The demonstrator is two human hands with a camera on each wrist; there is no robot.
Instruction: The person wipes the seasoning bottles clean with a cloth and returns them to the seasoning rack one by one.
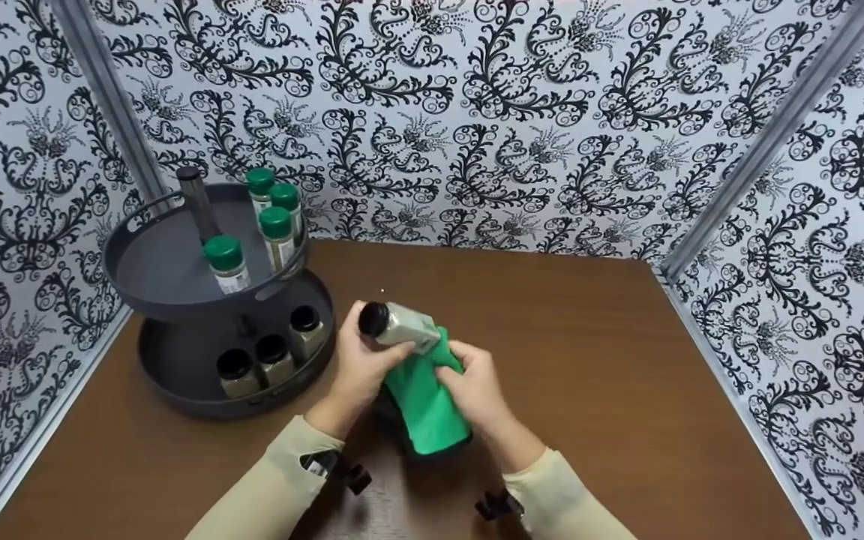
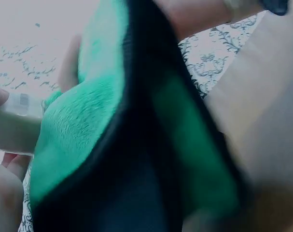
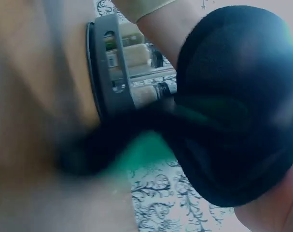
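My left hand grips a spice jar with a black cap, tilted with the cap toward the upper left. A green cloth with dark edging hangs from my right hand, which pinches its upper part against the jar's base. In the left wrist view the plush cloth covers the jar's end, and the pale jar body shows at the left. The dark backing of the cloth fills much of the right wrist view and hides the right fingers there.
At the left stands a two-tier dark grey round rack. Several green-capped jars stand on its upper tier, and three black-capped jars on the lower one. Patterned walls enclose the brown table.
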